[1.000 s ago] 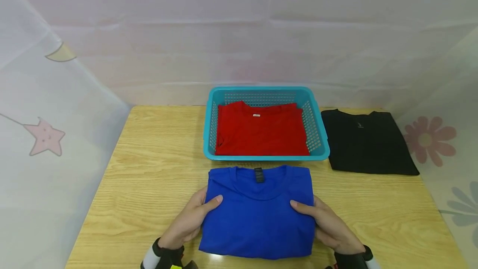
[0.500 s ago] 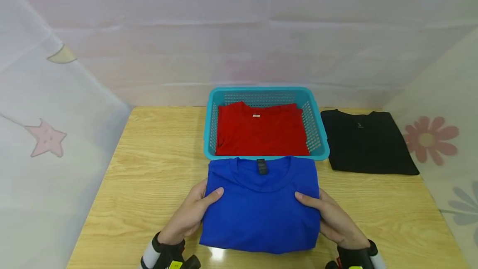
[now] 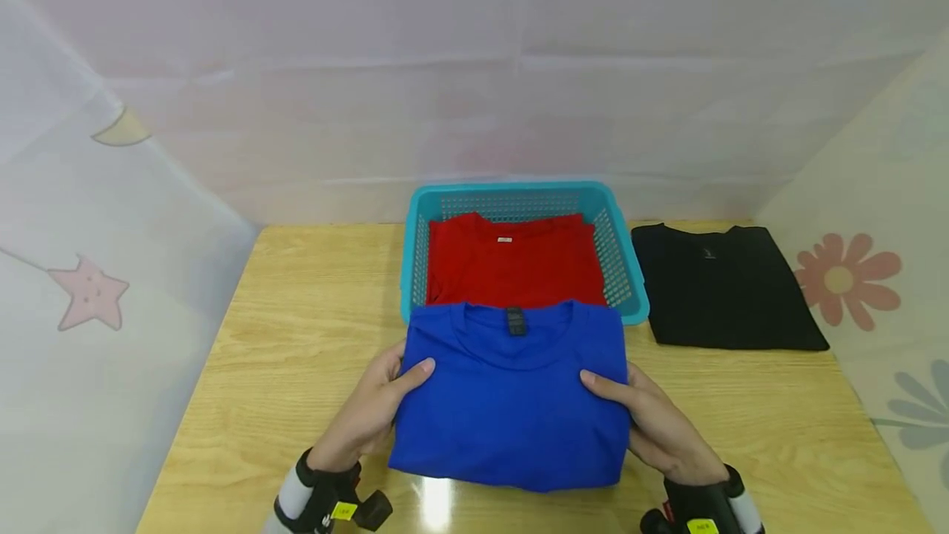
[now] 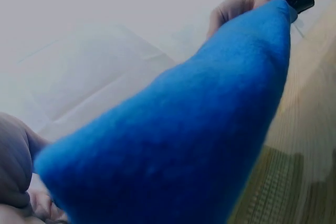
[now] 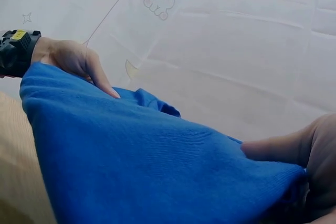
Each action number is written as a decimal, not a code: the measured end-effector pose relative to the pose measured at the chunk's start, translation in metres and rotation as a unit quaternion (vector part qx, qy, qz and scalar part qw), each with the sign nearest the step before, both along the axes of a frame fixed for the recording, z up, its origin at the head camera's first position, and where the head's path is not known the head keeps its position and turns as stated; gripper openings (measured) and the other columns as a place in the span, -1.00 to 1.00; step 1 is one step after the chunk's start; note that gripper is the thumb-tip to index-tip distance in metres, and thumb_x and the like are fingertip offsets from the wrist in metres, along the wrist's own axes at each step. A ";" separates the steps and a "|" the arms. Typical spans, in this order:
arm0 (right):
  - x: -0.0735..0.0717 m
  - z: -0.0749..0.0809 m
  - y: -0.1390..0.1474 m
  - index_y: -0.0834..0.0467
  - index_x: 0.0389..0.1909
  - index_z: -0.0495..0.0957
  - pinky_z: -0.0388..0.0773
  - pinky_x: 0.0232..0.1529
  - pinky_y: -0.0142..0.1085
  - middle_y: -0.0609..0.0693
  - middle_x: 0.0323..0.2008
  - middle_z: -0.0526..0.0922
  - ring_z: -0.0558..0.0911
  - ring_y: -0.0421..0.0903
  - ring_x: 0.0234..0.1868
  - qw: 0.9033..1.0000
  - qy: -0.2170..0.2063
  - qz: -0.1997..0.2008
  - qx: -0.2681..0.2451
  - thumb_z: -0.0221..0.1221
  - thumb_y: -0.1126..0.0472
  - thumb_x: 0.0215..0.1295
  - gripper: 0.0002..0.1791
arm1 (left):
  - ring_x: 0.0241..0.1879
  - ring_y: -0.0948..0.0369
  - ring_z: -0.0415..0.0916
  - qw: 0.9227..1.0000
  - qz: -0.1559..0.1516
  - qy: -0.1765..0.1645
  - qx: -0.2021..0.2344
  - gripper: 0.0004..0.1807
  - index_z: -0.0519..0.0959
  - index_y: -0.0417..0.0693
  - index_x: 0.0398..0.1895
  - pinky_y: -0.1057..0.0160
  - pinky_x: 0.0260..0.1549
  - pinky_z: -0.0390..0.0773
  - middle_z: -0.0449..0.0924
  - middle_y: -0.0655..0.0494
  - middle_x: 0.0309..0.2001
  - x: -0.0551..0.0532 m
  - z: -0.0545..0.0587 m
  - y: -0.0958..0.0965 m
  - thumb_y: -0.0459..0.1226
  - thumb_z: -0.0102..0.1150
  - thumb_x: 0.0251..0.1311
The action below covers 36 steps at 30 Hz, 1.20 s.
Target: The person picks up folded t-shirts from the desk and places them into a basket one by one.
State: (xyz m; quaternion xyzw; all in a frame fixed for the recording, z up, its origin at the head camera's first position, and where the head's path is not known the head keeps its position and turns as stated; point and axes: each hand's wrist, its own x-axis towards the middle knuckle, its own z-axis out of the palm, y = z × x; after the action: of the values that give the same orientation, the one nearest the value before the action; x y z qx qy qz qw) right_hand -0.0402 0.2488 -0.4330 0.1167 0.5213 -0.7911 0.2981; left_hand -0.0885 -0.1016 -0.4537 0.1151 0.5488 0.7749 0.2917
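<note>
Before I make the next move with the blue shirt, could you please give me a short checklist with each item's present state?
1. Grip on both sides: ok. The left hand and right hand hold opposite sides of the blue shirt, thumbs on top.
2. Shirt folded, collar toward the basket: ok.
3. Basket upright: ok. It stands on the table.
4. Basket empty: not ok. A folded red shirt lies inside.
5. Clearance over the near rim: cannot tell. The blue shirt hides much of that rim in the head view.
6. Black shirt out of the basket: ok. It lies folded to the basket's right.
</note>
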 end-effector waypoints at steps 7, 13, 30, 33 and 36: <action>-0.009 0.004 -0.004 0.06 0.47 -0.19 0.39 0.22 0.03 0.17 0.35 0.21 0.42 0.11 0.25 1.000 0.016 -0.004 0.001 0.03 0.15 0.50 -0.28 | 0.06 -0.13 0.53 1.000 0.016 0.000 -0.008 -0.45 0.13 -0.30 0.41 -0.04 -0.01 0.55 0.48 -0.30 0.15 -0.010 -0.003 -0.001 -0.24 -0.04 0.48; -0.016 0.006 -0.004 0.12 0.45 -0.13 0.42 0.20 0.02 0.16 0.30 0.30 0.45 0.09 0.22 0.999 0.032 -0.003 -0.004 0.01 0.17 0.51 -0.33 | 0.00 -0.14 0.57 1.000 0.020 -0.001 0.001 -0.48 0.18 -0.36 0.36 -0.06 -0.05 0.57 0.54 -0.32 0.06 -0.017 -0.003 0.000 -0.24 -0.04 0.49; -0.026 0.001 -0.004 0.13 0.43 -0.10 0.44 0.18 0.02 0.16 0.26 0.34 0.49 0.07 0.20 0.998 0.048 -0.010 -0.024 -0.01 0.18 0.53 -0.38 | -0.03 -0.11 0.59 0.999 0.030 0.007 -0.017 -0.49 0.22 -0.34 0.32 -0.04 -0.08 0.60 0.58 -0.30 -0.01 -0.028 0.006 0.001 -0.21 -0.01 0.47; -0.027 0.002 -0.004 0.13 0.43 -0.09 0.44 0.18 0.03 0.16 0.26 0.34 0.49 0.08 0.20 0.998 0.047 -0.012 -0.025 -0.01 0.18 0.53 -0.38 | -0.03 -0.11 0.59 0.999 0.029 0.016 -0.013 -0.48 0.19 -0.32 0.36 -0.04 -0.09 0.60 0.58 -0.30 0.01 -0.029 0.009 0.000 -0.22 -0.01 0.47; -0.029 0.003 -0.005 0.15 0.42 -0.07 0.45 0.17 0.03 0.16 0.25 0.35 0.50 0.07 0.19 0.999 0.049 -0.015 -0.020 0.00 0.18 0.53 -0.40 | -0.01 -0.11 0.58 0.999 0.025 0.025 -0.005 -0.47 0.16 -0.30 0.40 -0.04 -0.08 0.59 0.56 -0.32 0.04 -0.031 0.012 -0.001 -0.24 -0.04 0.49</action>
State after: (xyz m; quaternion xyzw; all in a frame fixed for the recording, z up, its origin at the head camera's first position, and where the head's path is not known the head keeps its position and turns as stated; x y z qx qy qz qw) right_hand -0.0687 0.2436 -0.4296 0.0799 0.5179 -0.8101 0.2630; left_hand -0.1197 -0.1023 -0.4413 0.1195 0.5626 0.7759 0.2591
